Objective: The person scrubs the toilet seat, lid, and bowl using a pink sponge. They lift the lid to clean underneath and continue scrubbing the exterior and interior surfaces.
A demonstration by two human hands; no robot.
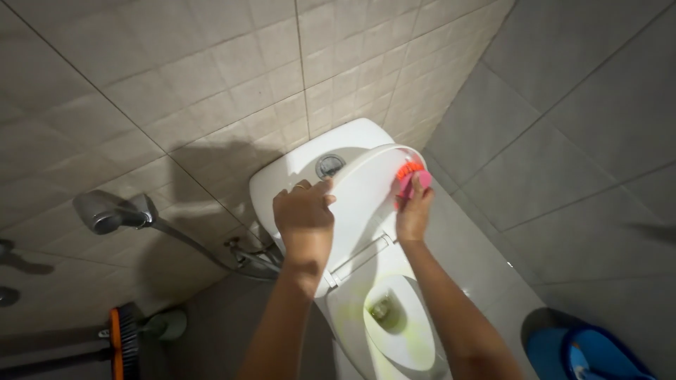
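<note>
A white toilet stands against the tiled wall, its lid (366,204) raised toward the cistern (310,165). My left hand (303,214) grips the left edge of the raised lid, with a ring on one finger. My right hand (414,211) holds a pink brush with orange bristles (410,176) pressed against the lid's upper right edge. Below, the open bowl (394,327) shows yellow-green liquid on its inner wall and rim.
A chrome hand sprayer (105,211) with a hose hangs on the left wall. An orange and black brush (123,341) and a small grey-green holder (165,325) sit at lower left. A blue bucket or basin (591,355) is at lower right. Tiled walls close in on both sides.
</note>
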